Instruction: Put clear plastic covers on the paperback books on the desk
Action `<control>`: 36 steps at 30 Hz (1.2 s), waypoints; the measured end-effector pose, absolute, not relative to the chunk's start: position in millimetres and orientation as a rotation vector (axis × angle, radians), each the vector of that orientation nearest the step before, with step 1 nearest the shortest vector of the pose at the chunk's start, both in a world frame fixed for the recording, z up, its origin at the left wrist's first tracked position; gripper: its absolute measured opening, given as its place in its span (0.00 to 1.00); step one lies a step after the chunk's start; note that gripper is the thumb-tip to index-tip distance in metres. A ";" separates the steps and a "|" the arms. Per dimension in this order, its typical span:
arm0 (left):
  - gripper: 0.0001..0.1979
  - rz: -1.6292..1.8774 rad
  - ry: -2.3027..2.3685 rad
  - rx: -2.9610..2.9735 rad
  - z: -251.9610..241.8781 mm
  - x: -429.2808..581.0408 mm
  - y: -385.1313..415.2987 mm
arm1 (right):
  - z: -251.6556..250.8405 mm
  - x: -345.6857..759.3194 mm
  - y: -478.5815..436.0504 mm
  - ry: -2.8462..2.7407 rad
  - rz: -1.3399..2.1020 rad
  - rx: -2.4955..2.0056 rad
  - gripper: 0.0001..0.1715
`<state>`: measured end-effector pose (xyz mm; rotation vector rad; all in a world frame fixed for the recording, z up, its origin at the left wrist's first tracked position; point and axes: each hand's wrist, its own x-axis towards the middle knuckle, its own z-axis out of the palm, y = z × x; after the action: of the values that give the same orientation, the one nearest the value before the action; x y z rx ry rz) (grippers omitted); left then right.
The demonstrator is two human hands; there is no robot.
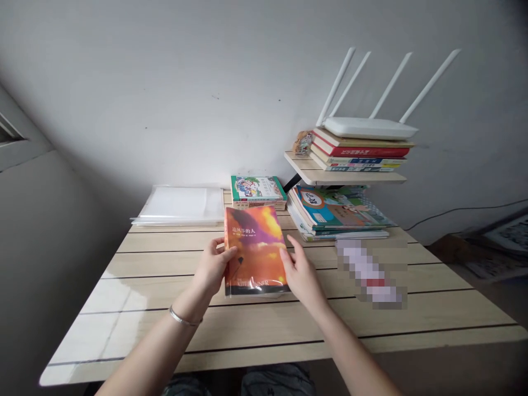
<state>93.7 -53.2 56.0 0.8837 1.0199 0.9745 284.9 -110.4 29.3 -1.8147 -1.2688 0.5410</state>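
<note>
An orange book (254,250) is held at the middle of the counter (412,319), cover up, with its lower edge toward the person; whether it lies fully flat cannot be told. Its left edge is grasped by the left hand (212,267), the thumb being pressed onto the cover and the fingers curled under the edge. A thin bracelet (181,318) is worn on that wrist. The right hand (300,272) is kept released, with fingers stretched out, and is laid against the book's right edge at 3 o'clock, touching it without closing on it. At 12 o'clock of the book, just beyond its top edge, a green book (256,190) is seen on a small pile. At 10 o'clock, a stack of clear sheets (181,206) is laid near the wall. At 2 o'clock, a pile of workbooks (336,214) is spread on the counter, beneath a small shelf (346,177). On the shelf more books (358,151) are stacked, and a white router (369,127) with four aerials is set on top of them. At 3 o'clock of the right hand, a blurred patch (369,272) is seen on the counter, well apart from the book. A dark cable (466,212) is run along the wall at the far right.
</note>
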 end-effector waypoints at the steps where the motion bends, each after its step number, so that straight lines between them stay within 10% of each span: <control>1: 0.23 0.965 1.098 0.911 50.2 92.3 -48.5 | 25.9 282.4 -104.9 -1.340 0.518 -1.865 0.35; 9: 0.27 1.075 1.445 1.884 35.0 97.2 -62.6 | 23.7 267.0 -95.2 -1.738 0.370 -1.971 0.25; 14: 0.29 0.468 1.183 2.749 32.9 122.2 -87.8 | 44.1 277.2 -61.2 -1.879 0.106 -1.977 0.24; 28: 0.36 0.405 1.151 2.826 5.7 129.9 -95.7 | 14.5 281.6 -24.3 -2.021 0.214 -2.087 0.28; 36: 0.20 0.814 1.504 1.903 36.8 82.7 -53.7 | 19.3 291.4 -28.9 -1.569 0.589 -1.861 0.27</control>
<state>82.7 -53.7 36.8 1.9028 1.5043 0.8143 291.4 -28.9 19.3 -1.8612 -1.5691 0.5892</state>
